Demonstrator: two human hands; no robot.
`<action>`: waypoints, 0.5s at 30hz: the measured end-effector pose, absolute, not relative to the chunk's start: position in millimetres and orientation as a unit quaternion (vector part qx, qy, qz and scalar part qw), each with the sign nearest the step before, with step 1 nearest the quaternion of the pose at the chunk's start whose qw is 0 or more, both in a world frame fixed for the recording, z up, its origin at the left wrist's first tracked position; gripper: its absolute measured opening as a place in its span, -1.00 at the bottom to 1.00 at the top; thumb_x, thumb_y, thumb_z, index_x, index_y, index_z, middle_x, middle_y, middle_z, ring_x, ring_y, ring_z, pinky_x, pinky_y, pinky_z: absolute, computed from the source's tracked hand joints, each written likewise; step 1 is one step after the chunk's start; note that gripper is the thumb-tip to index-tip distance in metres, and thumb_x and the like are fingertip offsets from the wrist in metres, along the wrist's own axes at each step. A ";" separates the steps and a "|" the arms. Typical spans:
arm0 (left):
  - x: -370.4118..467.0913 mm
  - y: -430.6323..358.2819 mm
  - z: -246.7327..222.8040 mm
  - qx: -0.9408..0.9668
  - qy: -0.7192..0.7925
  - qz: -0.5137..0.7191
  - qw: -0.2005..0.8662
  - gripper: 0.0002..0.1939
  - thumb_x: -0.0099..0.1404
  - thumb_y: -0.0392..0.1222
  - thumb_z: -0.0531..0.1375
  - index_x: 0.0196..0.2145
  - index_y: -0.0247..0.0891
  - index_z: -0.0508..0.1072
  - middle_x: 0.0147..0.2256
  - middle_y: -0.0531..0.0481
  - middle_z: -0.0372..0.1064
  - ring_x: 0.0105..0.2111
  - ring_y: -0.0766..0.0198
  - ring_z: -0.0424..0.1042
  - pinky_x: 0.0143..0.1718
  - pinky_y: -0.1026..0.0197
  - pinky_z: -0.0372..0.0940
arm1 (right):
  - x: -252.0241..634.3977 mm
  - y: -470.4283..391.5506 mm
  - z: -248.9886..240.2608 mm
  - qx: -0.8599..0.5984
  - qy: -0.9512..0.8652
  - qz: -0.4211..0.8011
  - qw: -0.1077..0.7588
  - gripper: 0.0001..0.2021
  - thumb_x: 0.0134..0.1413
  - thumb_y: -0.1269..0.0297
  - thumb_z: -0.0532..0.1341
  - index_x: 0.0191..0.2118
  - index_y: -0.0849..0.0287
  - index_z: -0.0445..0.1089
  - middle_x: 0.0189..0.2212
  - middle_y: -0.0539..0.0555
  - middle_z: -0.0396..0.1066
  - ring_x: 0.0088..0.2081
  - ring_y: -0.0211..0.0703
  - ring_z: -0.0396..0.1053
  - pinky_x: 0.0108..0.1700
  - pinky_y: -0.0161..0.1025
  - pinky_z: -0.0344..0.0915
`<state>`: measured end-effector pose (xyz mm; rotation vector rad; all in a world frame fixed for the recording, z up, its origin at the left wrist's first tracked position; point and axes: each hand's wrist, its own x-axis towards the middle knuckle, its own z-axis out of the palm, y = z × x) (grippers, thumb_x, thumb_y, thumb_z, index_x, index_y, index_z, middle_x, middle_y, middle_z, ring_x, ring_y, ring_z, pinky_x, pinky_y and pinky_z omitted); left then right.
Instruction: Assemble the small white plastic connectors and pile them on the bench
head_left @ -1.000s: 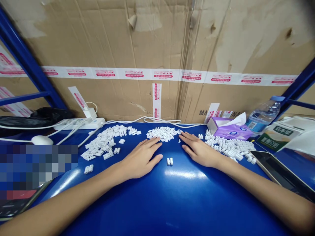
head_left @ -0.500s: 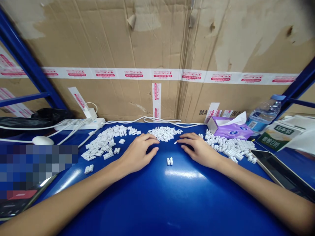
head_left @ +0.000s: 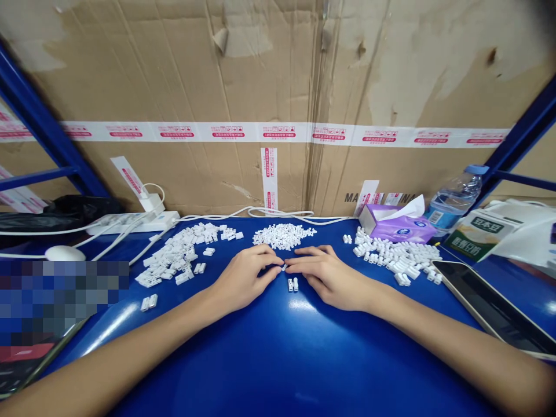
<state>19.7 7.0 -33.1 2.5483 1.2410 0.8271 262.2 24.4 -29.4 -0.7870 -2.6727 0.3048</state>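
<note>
On the blue table, a small white piece point(head_left: 284, 267) sits between the fingertips of both hands. My left hand point(head_left: 249, 277) has its thumb and index finger pinched at the piece's left side. From the right, my right hand point(head_left: 328, 275) touches it with a fingertip, its fingers apart. Just below them lies a white two-part connector point(head_left: 293, 284). A heap of tiny white pieces point(head_left: 282, 236) is behind the hands. To the left spreads a pile of flat white housings point(head_left: 174, 255), and to the right a pile of white connectors point(head_left: 395, 255).
A purple tissue pack point(head_left: 402, 225), a water bottle point(head_left: 456, 197), a green and white carton point(head_left: 482, 234) and a phone point(head_left: 495, 304) are on the right. A power strip point(head_left: 134, 222) with white cables lies at the back left. Cardboard point(head_left: 195, 75) stands behind the table.
My right hand has moved left with the small white piece, meeting my left hand above the connector. My left thumb and index finger have closed together. The view has shifted slightly right.
</note>
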 end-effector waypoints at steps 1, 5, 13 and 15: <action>20.1 6.9 -33.1 0.859 0.421 0.272 0.099 -0.81 0.43 -0.26 0.18 -0.13 -0.20 0.62 -0.20 -0.04 0.50 -0.26 0.21 0.48 -0.22 0.15 0.36 | 261.9 23.5 -29.6 -0.272 -0.937 0.126 0.178 -0.52 0.23 0.59 0.01 0.16 0.05 0.34 0.15 0.12 0.45 0.28 0.10 0.23 0.19 0.25 0.14; 20.7 7.7 -33.1 0.857 0.429 0.262 0.112 -0.83 0.43 -0.21 0.20 -0.18 -0.17 0.63 -0.23 -0.02 0.50 -0.33 0.23 0.46 -0.28 0.17 0.33 | 265.3 26.0 -31.5 -0.259 -0.925 0.177 0.215 -0.51 0.20 0.61 0.02 0.16 0.05 0.27 0.10 0.13 0.47 0.18 -0.02 0.36 0.20 0.16 0.18; 24.2 6.3 -33.1 0.841 0.459 0.268 0.104 -0.77 0.42 -0.12 0.21 -0.07 -0.16 0.62 -0.26 -0.02 0.49 -0.35 0.22 0.44 -0.27 0.15 0.33 | 269.2 30.0 -31.5 -0.264 -0.924 0.158 0.225 -0.64 0.16 0.30 0.27 0.09 0.08 0.45 0.15 0.18 0.45 0.22 0.12 0.33 0.24 0.23 0.16; 26.0 5.0 -33.2 0.841 0.465 0.259 0.098 -0.73 0.45 -0.10 0.18 0.02 -0.11 0.59 -0.21 -0.03 0.48 -0.32 0.20 0.45 -0.25 0.14 0.33 | 266.8 28.5 -30.8 -0.268 -0.925 0.155 0.221 -0.68 0.15 0.22 0.31 0.04 0.08 0.50 0.15 0.20 0.44 0.21 0.15 0.33 0.23 0.25 0.16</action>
